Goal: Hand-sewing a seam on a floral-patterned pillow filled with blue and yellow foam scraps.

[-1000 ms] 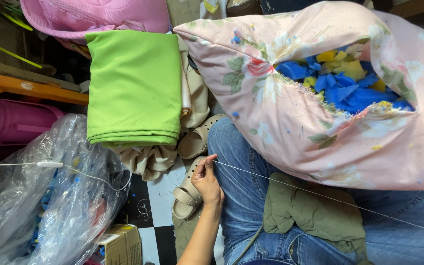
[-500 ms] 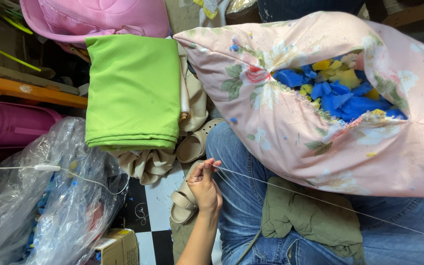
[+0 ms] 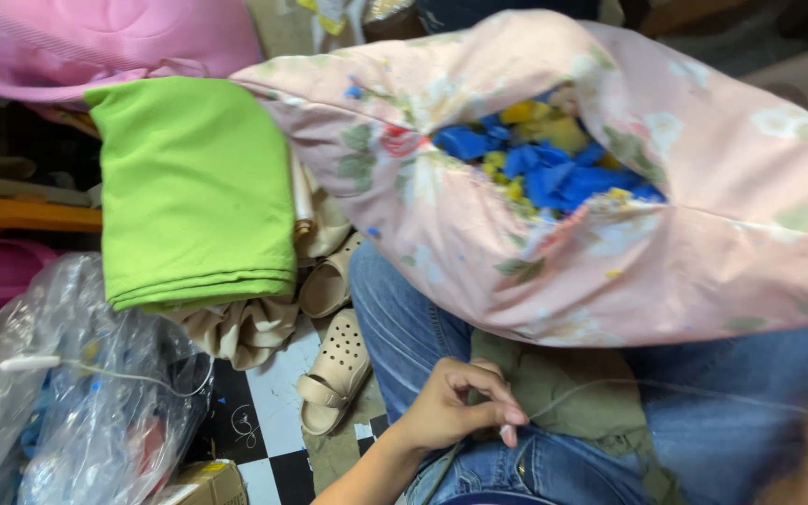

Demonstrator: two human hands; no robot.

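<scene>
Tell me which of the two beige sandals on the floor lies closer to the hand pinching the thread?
The lower sandal, on the checkered floor, is closer to the left hand. The upper sandal lies farther up, by the green fabric.

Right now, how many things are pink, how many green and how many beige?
Pink: 2, the flowered pillow and the pink hat
Green: 1, the folded green cloth
Beige: 2, the two clogs
Total: 5

A thin pale thread point(image 3: 610, 385) ran taut from the pinched fingertips across the jeans-clad lap, over an olive cloth. Above it lay a bulging pink floral pillow point(image 3: 479, 215), its open seam showing blue and yellow fabric scraps point(image 3: 554, 168) stuffed inside.
</scene>
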